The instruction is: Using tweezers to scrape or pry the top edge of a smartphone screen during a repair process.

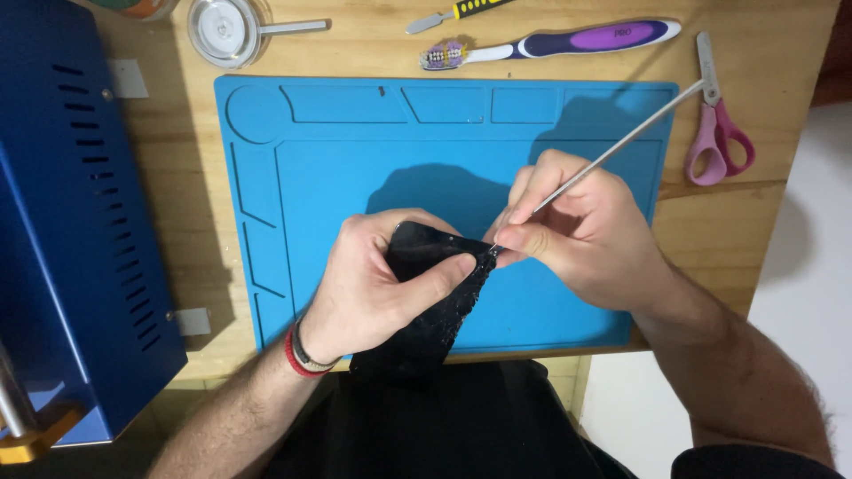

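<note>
Our left hand (pixel 373 284) grips the black phone (pixel 435 302) above the mat (pixel 337 160). Our right hand (pixel 577 231) pinches a metal pick (pixel 621 142), tip at the phone's crumbling edge; much debris seems left.

Wooden table (pixel 745 213): blue mat (pixel 355 168), scissors (pixel 717 133), toothbrush (pixel 550 43), blue machine (pixel 62 222).

Blue work mat (pixel 355 160) on wooden table (pixel 737 222); purple toothbrush (pixel 568 43), pink scissors (pixel 717 133), yellow-handled tool (pixel 457 12), round metal dish (pixel 227 31), blue metal housing (pixel 62 222).
</note>
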